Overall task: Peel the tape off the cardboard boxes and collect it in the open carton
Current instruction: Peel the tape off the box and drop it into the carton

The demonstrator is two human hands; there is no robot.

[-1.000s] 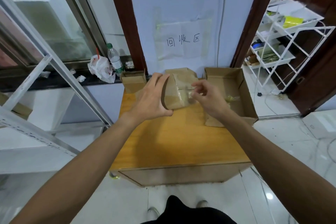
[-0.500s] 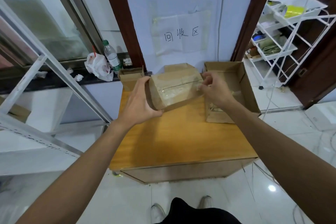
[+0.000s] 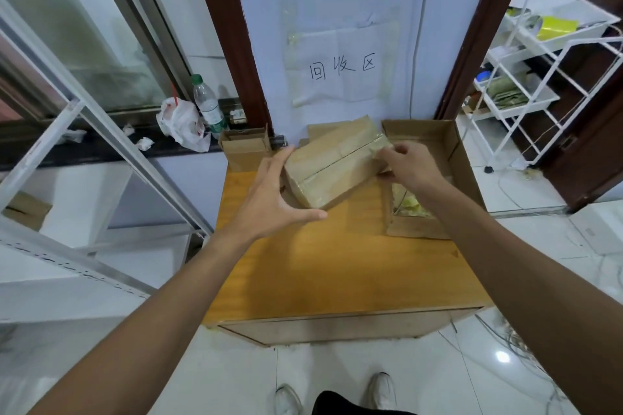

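A closed cardboard box [image 3: 333, 165] with clear tape along its top seam is tilted above the far part of the wooden table [image 3: 337, 266]. My left hand [image 3: 273, 195] holds its left end, thumb under the near corner and fingers spread along the side. At the box's right end, my right hand [image 3: 406, 167] pinches the tape at the seam. The open carton [image 3: 435, 141] stands at the right behind my right hand, with crumpled yellowish tape [image 3: 409, 202] inside.
A smaller open box [image 3: 246, 145] and another closed box [image 3: 323, 128] sit at the table's back edge by the wall. A bottle [image 3: 209, 108] and plastic bag [image 3: 180, 123] lie on the left ledge. A white wire rack [image 3: 539, 77] stands at right.
The box has turned and been lifted, so its taped seam now faces up. My right hand has shifted to the right end of the seam; my left hand has slid lower on the box.
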